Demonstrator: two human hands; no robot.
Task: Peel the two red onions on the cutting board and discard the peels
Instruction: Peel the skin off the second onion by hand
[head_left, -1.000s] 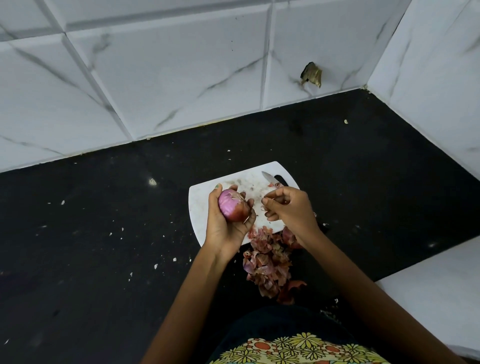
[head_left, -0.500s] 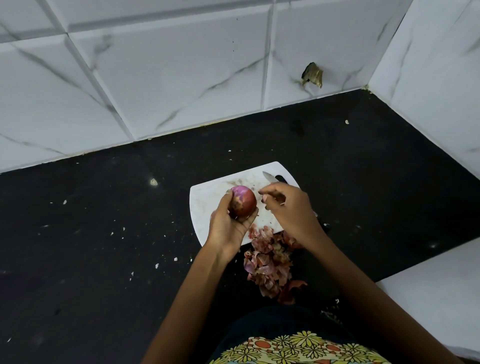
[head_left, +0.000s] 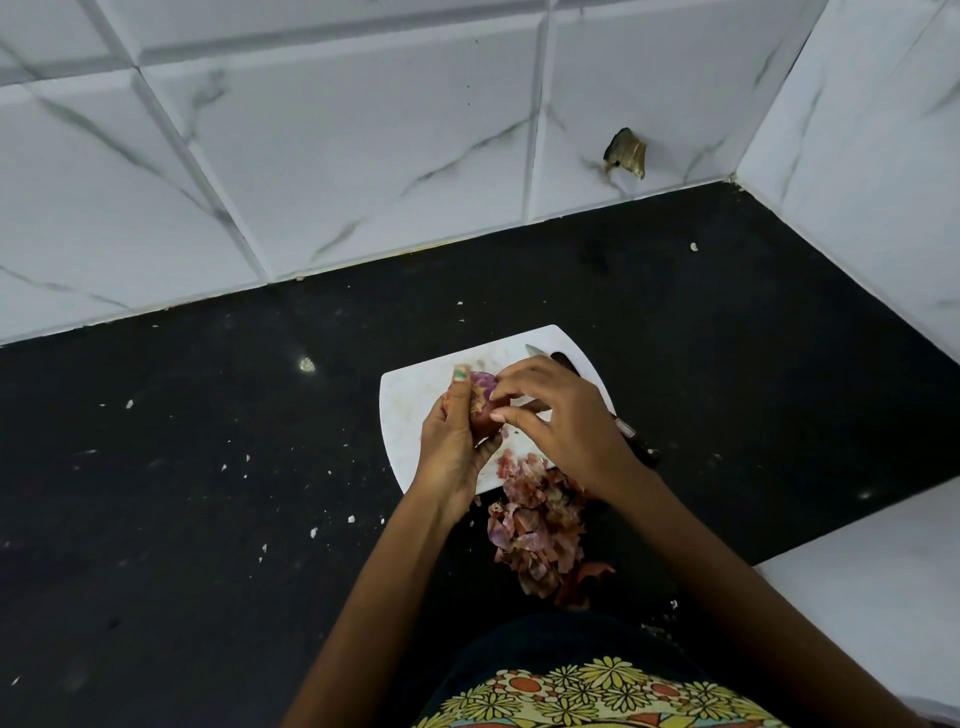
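Black speckled desk (head_left: 182, 493) carries a white rounded cutting board (head_left: 410, 400); papery peels (head_left: 535, 525) heap at its near edge. Left hand (head_left: 452, 441) grips the red onion (head_left: 482, 402) above it; right hand (head_left: 566, 415) pinches its skin, hiding most of a knife (head_left: 535, 350).

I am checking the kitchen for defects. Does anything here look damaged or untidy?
Yes. The wall tile has a broken hole near the corner. Onion peels lie heaped off the cutting board on the black counter, which also carries scattered white crumbs.
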